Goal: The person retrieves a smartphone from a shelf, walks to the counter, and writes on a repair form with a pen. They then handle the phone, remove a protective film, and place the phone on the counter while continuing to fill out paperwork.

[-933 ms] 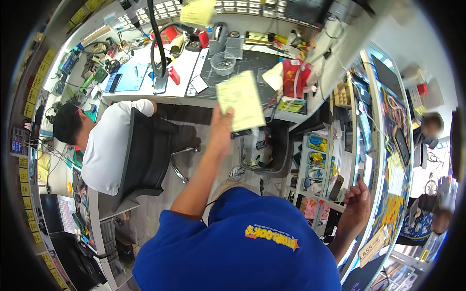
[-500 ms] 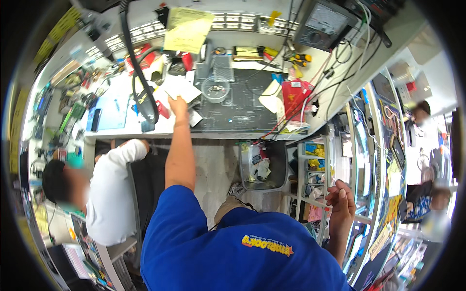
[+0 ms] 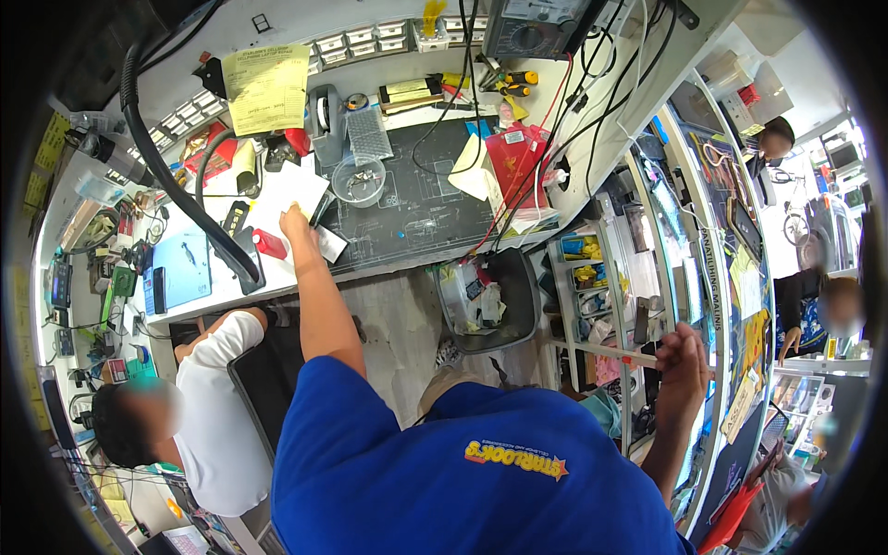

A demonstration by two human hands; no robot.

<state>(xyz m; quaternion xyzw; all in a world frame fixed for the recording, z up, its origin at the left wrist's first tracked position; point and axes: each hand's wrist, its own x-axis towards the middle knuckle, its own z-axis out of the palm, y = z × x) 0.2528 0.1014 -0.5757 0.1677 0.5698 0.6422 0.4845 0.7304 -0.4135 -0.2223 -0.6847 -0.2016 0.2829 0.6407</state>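
Note:
My left arm stretches out to the white desk, and my left hand (image 3: 295,222) is closed at the near edge of a white sheet of paper (image 3: 305,190). Much of the fingers is hidden by the back of the hand. Beside it lie a small red item (image 3: 269,244) and another white piece of paper (image 3: 331,244). A clear round tub (image 3: 359,181) with small parts stands just right of the paper, on a dark work mat (image 3: 416,208). Raised at my right side, away from the desk, my right hand (image 3: 682,363) has its fingers curled in; I cannot make out anything in them.
A co-worker in a white shirt (image 3: 217,407) sits at the left, by a blue mat (image 3: 180,273). A thick black flexible arm (image 3: 176,166) crosses above the desk. A grey bin (image 3: 518,301) stands below the desk, near shelves (image 3: 592,347). Cables (image 3: 555,129) hang at the right.
The view has turned, so the desk and its things sit further left. My left hand stays at the white paper. My right hand appears slightly further right, its fingers still curled.

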